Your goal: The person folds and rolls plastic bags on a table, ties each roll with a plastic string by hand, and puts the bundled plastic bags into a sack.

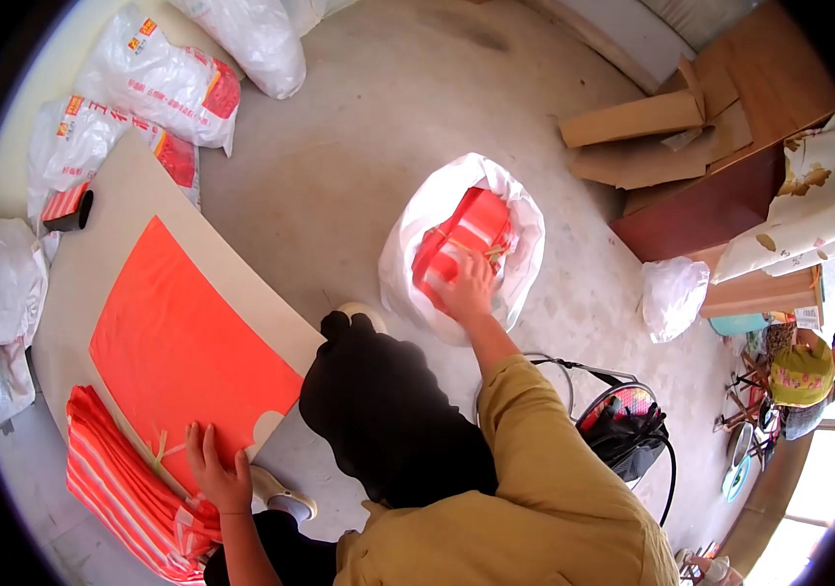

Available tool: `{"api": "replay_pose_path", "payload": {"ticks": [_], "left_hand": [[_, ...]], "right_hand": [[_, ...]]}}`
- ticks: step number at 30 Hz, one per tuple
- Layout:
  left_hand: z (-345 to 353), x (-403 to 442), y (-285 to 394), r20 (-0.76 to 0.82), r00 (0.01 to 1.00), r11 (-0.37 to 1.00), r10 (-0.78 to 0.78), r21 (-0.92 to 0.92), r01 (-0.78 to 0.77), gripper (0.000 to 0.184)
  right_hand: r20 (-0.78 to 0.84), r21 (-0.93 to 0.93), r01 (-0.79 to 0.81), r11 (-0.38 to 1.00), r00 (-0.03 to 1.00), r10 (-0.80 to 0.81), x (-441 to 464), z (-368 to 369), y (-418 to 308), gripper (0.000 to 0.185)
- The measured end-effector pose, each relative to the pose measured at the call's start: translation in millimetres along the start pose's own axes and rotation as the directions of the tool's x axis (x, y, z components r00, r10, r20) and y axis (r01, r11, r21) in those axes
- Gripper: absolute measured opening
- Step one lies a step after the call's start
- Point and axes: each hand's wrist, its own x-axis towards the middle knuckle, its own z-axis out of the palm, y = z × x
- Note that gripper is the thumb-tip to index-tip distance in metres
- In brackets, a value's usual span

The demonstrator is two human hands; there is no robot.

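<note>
My left hand [217,476] lies with fingers spread on the lower edge of a red sheet [192,342], which is flat on a pale board [232,269]. Beside that hand, a pile of red-and-white striped bags [129,488] hangs over the board's near left edge. My right hand [469,288] reaches into an open white sack [400,254] on the floor. Its fingers are bent over red folded bundles [476,225] with pale ties inside the sack; whether they grip one is hidden.
Stuffed white plastic bags [158,83] line the back left. A black-and-red bag [622,430] stands right of my arm. Cardboard [642,122] and a wooden cabinet [720,210] are at the upper right. Another person [803,371] sits far right.
</note>
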Motion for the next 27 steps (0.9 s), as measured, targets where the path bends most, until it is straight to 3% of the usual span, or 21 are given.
{"api": "replay_pose_path", "payload": {"ticks": [3, 9, 12, 15, 17, 22, 23, 25, 26, 27], "left_hand": [[-2, 1, 2, -0.005, 1.000, 1.000, 0.016, 0.023, -0.016, 0.055], [1, -1, -2, -0.011, 1.000, 1.000, 0.027, 0.016, -0.027, 0.057], [2, -1, -2, -0.014, 1.000, 1.000, 0.009, 0.012, -0.008, 0.060], [-2, 0, 2, -0.011, 1.000, 1.000, 0.005, 0.013, -0.005, 0.060], [1, 0, -1, -0.011, 1.000, 1.000, 0.017, -0.003, -0.017, 0.060], [2, -4, 2, -0.007, 0.998, 0.998, -0.062, 0.000, 0.062, 0.062], [-2, -1, 7, -0.023, 0.998, 0.998, -0.062, -0.023, 0.062, 0.060], [-3, 2, 8, -0.068, 0.997, 1.000, -0.022, -0.010, 0.022, 0.059], [-6, 5, 10, -0.063, 0.998, 1.000, -0.025, -0.010, 0.025, 0.059], [-8, 7, 12, -0.059, 0.998, 1.000, -0.019, -0.022, 0.018, 0.059]], "right_hand": [[0.280, -0.243, 0.058, 0.968, 0.960, 0.013, 7, 9, -14, 0.091], [0.454, -0.397, 0.139, 0.907, 0.889, 0.063, 20, 35, 0, 0.096], [0.469, -0.396, 0.094, 0.914, 0.876, 0.113, 21, 37, -3, 0.097], [0.402, -0.252, -0.013, 0.968, 0.908, 0.117, 25, -8, -34, 0.093], [0.382, -0.287, 0.002, 0.958, 0.917, 0.113, 22, -5, -21, 0.094], [0.352, -0.251, 0.261, 0.932, 0.922, -0.163, 36, 48, 52, 0.092], [0.293, -0.359, 0.309, 0.881, 0.933, -0.208, 41, 60, 67, 0.086], [0.210, -0.334, 0.379, 0.863, 0.923, -0.323, 59, 61, 82, 0.075], [0.272, -0.576, 0.161, 0.801, 0.962, 0.002, 45, 5, -2, 0.070], [0.138, -0.371, 0.314, 0.874, 0.949, -0.283, 62, 37, 65, 0.066]]}}
